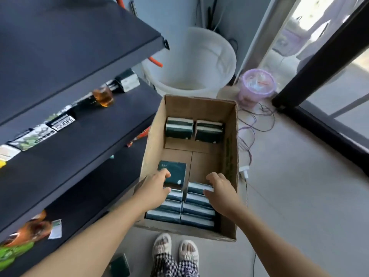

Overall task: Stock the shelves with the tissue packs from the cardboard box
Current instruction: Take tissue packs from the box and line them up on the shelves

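Left hand (154,188) grips tilted tissue pack (173,172); right hand (221,193) grips neighbouring pack (197,187)

Matt brown cardboard box (232,136), glossy plastic-wrapped tissue packs (197,215), matt dark shelves (79,136)

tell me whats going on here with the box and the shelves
A person is reaching both hands into an open cardboard box on the floor beside dark shelves. The left hand holds a dark green tissue pack tilted up from the near rows; the right hand rests on the packs next to it. Two more stacks sit at the box's far end. The middle is bare cardboard.
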